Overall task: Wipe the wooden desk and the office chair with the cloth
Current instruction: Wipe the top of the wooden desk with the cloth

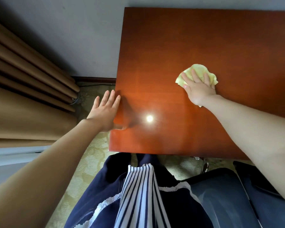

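Observation:
A glossy red-brown wooden desk (179, 46) fills the upper right of the head view. A crumpled pale yellow cloth (198, 69) lies on its top right of the middle. My right hand (199, 89) presses flat on the cloth with straight, spread fingers. My left hand (105, 111) rests against the desk's left edge, fingers straight, thumb on the desk top. A black office chair (229, 195) stands at the lower right, partly under the desk's near edge.
Brown curtains (23, 89) hang at the left beside a grey wall (72, 38). Patterned carpet (95, 162) covers the floor between curtain and desk. A ceiling light reflects as a bright spot (149, 118) on the desk top.

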{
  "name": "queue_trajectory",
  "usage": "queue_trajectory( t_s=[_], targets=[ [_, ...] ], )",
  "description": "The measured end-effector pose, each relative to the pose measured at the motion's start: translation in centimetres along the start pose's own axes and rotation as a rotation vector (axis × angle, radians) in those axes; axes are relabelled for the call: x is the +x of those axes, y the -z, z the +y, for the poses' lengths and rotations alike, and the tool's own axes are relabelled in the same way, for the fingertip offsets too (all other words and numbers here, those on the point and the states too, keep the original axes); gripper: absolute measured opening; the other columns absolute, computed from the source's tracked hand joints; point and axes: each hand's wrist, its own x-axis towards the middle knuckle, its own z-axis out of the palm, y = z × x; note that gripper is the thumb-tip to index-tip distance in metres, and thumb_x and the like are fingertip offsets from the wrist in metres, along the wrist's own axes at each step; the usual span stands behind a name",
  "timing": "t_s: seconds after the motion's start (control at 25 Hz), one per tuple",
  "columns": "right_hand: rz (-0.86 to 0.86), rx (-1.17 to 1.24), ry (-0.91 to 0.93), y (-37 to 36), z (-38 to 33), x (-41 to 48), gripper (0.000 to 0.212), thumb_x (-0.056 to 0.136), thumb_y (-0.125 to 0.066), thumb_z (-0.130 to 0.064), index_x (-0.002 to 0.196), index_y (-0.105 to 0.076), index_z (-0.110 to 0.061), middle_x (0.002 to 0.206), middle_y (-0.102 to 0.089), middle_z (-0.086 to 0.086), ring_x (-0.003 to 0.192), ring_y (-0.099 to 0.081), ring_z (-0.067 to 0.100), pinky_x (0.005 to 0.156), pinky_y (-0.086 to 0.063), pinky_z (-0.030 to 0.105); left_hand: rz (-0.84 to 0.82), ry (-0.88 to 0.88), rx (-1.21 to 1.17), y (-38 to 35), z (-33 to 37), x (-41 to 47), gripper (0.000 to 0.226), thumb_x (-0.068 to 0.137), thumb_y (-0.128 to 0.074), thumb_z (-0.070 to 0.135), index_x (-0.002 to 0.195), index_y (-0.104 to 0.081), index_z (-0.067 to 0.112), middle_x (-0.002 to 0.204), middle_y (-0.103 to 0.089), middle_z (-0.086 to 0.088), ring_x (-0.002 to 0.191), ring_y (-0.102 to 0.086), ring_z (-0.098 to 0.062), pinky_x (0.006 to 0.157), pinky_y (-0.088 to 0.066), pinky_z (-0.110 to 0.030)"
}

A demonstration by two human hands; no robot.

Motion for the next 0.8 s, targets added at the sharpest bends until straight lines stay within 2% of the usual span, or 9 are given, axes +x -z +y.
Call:
queue_trajectory(
  t_s=[0.16,0.36,0.52,0.68,0.8],
  targets=[
    [-0.043,-0.024,0.154,-0.7,-7.0,0.2,0.046,0.101,-0.017,-0.044,0.144,0.0,-0.053,0.156,0.016,-0.015,0.142,0.018,0.035,0.112,0.005,0.061,0.02,0.067,-0.081,-1.9,-1.1,-2.2,0.1,0.087,-0.046,0.063,0.149,0.012,0.011,0.156,0.022,-0.009,0.143,0.022,-0.024,0.115,0.006,-0.046],
    [-0.006,-0.072,0.362,-4.8,-16.4,-4.2,0.045,0.1,-0.019,-0.049,0.144,-0.008,-0.053,0.158,0.01,-0.015,0.142,0.017,0.036,0.109,0.008,0.064,-0.02,0.129,-0.099,-3.1,-3.6,-3.4,0.087,0.094,-0.043,0.052,0.15,0.008,0.011,0.157,0.017,-0.008,0.143,0.021,-0.024,0.116,0.005,-0.047],
    [0.055,-0.093,0.513,-8.3,-18.6,-8.9,0.044,0.1,-0.021,-0.048,0.144,-0.019,-0.05,0.159,0.0,-0.013,0.143,0.017,0.034,0.108,0.015,0.063,0.016,0.113,-0.129,-2.4,-4.3,-2.6,0.08,0.095,-0.046,0.042,0.151,0.004,0.013,0.158,0.013,-0.007,0.143,0.02,-0.025,0.115,0.005,-0.049],
    [0.156,-0.12,0.592,-11.3,-16.3,-14.1,0.043,0.099,-0.028,-0.047,0.142,-0.033,-0.044,0.154,-0.026,-0.012,0.146,-0.005,0.028,0.116,-0.001,0.053,0.078,-0.013,-0.138,-1.2,-2.9,-1.1,0.081,0.094,-0.048,0.042,0.151,0.003,0.015,0.158,0.015,-0.006,0.144,0.018,-0.025,0.116,0.004,-0.049],
    [0.228,-0.027,0.51,-13.0,-12.6,-17.4,0.042,0.097,-0.035,-0.043,0.136,-0.048,-0.038,0.146,-0.042,-0.009,0.141,-0.026,0.027,0.115,-0.021,0.051,0.061,-0.134,-0.112,-0.4,-1.1,-0.1,0.094,0.088,-0.055,0.052,0.151,0.005,0.017,0.157,0.019,-0.005,0.144,0.019,-0.023,0.115,0.005,-0.048]
  ],
)
